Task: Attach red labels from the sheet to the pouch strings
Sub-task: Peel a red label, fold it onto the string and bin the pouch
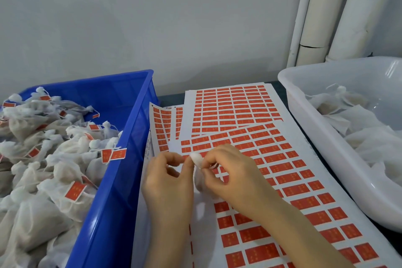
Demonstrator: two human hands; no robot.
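A small white fabric pouch (197, 172) hangs between my two hands, above the top sheet of red labels (289, 178). My left hand (169, 183) pinches the gathered top of the pouch with thumb and forefinger. My right hand (230, 176) pinches the pouch's thin white string (214, 166) beside the neck. Whether a label is on this string I cannot tell. More label sheets (232, 106) lie fanned out behind.
A blue crate (128, 137) on the left holds several white pouches with red labels on their strings (118, 154). A white plastic tub (304, 119) on the right holds pouches without labels (369, 139). White pipes (326, 17) stand against the grey wall at back right.
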